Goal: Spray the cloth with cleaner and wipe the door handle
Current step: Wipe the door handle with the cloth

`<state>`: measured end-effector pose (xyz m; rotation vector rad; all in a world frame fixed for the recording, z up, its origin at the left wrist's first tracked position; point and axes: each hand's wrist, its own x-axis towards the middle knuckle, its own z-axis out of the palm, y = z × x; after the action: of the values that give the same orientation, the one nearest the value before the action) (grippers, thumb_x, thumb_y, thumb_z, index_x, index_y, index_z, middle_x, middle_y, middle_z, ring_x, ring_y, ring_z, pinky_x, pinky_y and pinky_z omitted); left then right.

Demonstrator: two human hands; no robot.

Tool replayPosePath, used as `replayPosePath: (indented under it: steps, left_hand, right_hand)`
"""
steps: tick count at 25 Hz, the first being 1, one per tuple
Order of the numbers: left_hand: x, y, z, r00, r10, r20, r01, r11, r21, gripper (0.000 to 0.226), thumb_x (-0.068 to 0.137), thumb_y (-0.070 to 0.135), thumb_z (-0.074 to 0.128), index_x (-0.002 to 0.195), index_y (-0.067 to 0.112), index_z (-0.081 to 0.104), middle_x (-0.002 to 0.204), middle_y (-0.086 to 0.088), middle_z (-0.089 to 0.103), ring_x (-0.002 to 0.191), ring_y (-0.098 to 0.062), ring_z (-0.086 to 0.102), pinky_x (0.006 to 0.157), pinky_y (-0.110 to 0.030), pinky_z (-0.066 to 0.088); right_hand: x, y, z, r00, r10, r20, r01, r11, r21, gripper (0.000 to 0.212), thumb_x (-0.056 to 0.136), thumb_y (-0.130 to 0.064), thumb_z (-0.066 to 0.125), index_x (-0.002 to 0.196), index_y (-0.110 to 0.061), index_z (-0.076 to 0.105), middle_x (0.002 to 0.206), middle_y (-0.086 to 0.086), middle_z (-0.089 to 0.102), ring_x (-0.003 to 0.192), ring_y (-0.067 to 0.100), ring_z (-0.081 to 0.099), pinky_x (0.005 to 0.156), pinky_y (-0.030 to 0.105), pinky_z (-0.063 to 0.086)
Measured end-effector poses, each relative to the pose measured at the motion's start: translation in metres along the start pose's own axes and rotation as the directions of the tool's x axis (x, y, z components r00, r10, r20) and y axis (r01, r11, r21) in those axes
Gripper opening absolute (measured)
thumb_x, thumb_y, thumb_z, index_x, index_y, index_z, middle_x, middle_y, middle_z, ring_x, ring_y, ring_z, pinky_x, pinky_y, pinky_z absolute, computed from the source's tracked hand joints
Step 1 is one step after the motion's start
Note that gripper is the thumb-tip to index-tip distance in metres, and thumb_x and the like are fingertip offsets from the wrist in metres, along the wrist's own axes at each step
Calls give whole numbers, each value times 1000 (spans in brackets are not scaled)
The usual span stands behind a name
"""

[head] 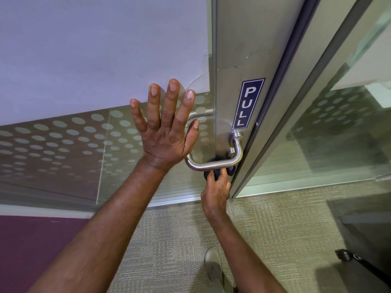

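Below one blue "PULL" sign, the right hand grips what looks like a dark cloth against the steel door handle; the left hand presses flat, fingers spread, on the glass door.

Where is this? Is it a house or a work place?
Probably an office. The metal-framed door has a PULL sign, the glass wall has frosted dots, and the floor is grey carpet.

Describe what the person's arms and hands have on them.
Nothing is worn: the left hand and right hand are bare, with no gloves, rings, watch or wristband visible. Both forearms are bare too; no sleeve reaches into view.
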<state>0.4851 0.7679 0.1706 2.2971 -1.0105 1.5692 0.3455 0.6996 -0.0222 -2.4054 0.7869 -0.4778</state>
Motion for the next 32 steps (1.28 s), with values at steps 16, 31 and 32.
replayPosePath:
  steps: [16, 31, 32]
  left_hand:
    - [-1, 0, 1, 1000, 0, -15, 0, 1000, -3, 75, 105, 47, 40, 168, 24, 9, 176, 3, -10, 163, -22, -10, 129, -51, -10]
    - [-1, 0, 1, 1000, -9, 1, 9, 1000, -4, 78, 104, 47, 43, 169, 25, 6, 176, 3, -12, 162, -21, -12, 129, -51, -11]
    - [-1, 0, 1, 1000, -12, 1, 12, 1000, -7, 78, 104, 47, 43, 169, 25, 5, 176, 4, -12, 162, -21, -13, 129, -51, -12]
  right_hand:
    - [42, -33, -19, 867, -224, -444, 256, 967, 12, 39, 86, 1, 53, 125, 1, 52, 132, 21, 45, 120, 38, 44, 106, 52, 39]
    - [25, -20, -15, 967, -162, -195, 181, 980, 81, 38, 92, 5, 54, 128, 3, 69, 128, 31, 55, 112, 39, 52, 99, 46, 56]
    - [30, -27, -20, 953, -166, -253, 200, 973, 116, 39, 96, 1, 47, 129, 7, 66, 133, 33, 55, 121, 39, 49, 113, 41, 45]
